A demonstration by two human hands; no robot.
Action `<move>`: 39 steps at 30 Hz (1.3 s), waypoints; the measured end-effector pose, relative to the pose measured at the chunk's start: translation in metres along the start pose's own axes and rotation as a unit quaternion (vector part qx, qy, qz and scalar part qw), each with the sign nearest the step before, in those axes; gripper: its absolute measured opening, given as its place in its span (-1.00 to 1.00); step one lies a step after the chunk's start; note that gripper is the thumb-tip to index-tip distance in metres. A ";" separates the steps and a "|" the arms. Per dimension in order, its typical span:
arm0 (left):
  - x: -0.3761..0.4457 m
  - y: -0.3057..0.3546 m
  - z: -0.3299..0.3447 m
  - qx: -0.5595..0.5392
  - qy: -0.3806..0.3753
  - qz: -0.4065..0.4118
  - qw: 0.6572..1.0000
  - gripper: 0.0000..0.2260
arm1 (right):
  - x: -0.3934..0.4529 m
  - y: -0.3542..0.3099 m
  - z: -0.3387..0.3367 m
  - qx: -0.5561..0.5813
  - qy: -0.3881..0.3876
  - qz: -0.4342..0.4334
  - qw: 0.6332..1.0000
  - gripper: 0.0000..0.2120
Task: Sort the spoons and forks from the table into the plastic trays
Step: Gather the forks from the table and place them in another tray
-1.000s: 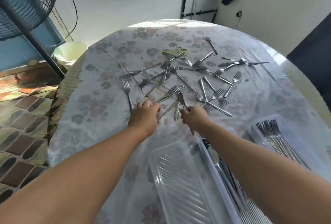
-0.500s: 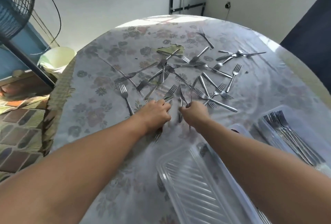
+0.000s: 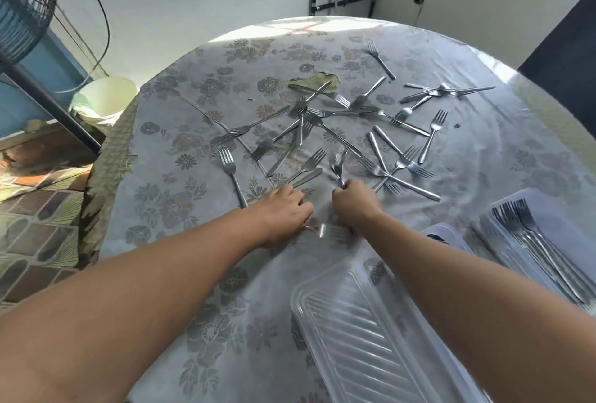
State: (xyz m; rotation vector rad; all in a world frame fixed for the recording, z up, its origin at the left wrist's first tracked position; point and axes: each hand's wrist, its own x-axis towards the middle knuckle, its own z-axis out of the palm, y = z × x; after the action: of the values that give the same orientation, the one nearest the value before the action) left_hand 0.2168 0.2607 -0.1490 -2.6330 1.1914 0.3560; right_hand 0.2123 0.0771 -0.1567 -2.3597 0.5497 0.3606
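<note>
Both hands have drawn back a little from the pile since a moment ago. Now the right hand (image 3: 354, 206) is fisted round a blurred steel fork (image 3: 337, 165), tines pointing away, while the left hand (image 3: 285, 209) lies knuckles-up on the floral plastic tablecloth (image 3: 167, 177) — fork tines (image 3: 325, 230) stick out beneath it, though I cannot tell whether it grips them. Loose steel forks (image 3: 354, 125) lie scattered beyond. Nearest sits a ribbed clear plastic tray (image 3: 354, 338); a second clear tray (image 3: 554, 209), at right, holds stacked forks (image 3: 529, 235).
</note>
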 end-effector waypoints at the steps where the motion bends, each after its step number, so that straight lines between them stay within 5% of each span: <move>1: -0.001 0.001 0.002 -0.011 -0.001 -0.009 1.000 -0.78 | 0.000 0.000 -0.005 0.030 0.000 0.005 1.000 -0.78; 5: -0.007 0.005 -0.011 -0.208 -0.001 -0.065 0.976 -0.86 | -0.003 0.001 -0.019 0.132 0.033 0.004 0.991 -0.69; 9: -0.014 0.011 -0.024 -0.382 0.105 -0.182 0.900 -0.80 | -0.012 0.002 -0.020 0.205 0.035 0.012 0.978 -0.81; 14: 0.000 -0.007 -0.025 -0.419 0.149 -0.368 0.816 -0.60 | -0.025 0.003 -0.009 0.229 0.032 0.002 0.973 -0.77; 19: 0.007 -0.022 -0.005 -0.355 0.131 -0.406 0.832 -0.85 | -0.040 0.003 -0.004 0.272 0.001 -0.016 0.962 -0.89; 23: 0.012 -0.022 -0.005 -0.314 0.081 -0.387 0.863 -0.86 | -0.048 0.011 -0.001 0.279 -0.016 -0.016 0.960 -0.91; 32: 0.008 -0.012 -0.023 -0.342 -0.061 -0.336 0.876 -0.81 | -0.056 0.010 -0.014 0.301 -0.021 0.009 0.954 -0.88; 39: -0.007 0.000 -0.030 -0.421 -0.011 -0.364 0.831 -0.91 | -0.061 0.013 -0.047 0.282 -0.027 0.004 0.959 -0.88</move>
State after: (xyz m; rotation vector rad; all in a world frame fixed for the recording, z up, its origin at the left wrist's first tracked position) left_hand 0.2163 0.2562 -0.1187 -3.4984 -0.1561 0.8915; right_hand 0.1583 0.0535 -0.1055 -1.7922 0.5492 0.2318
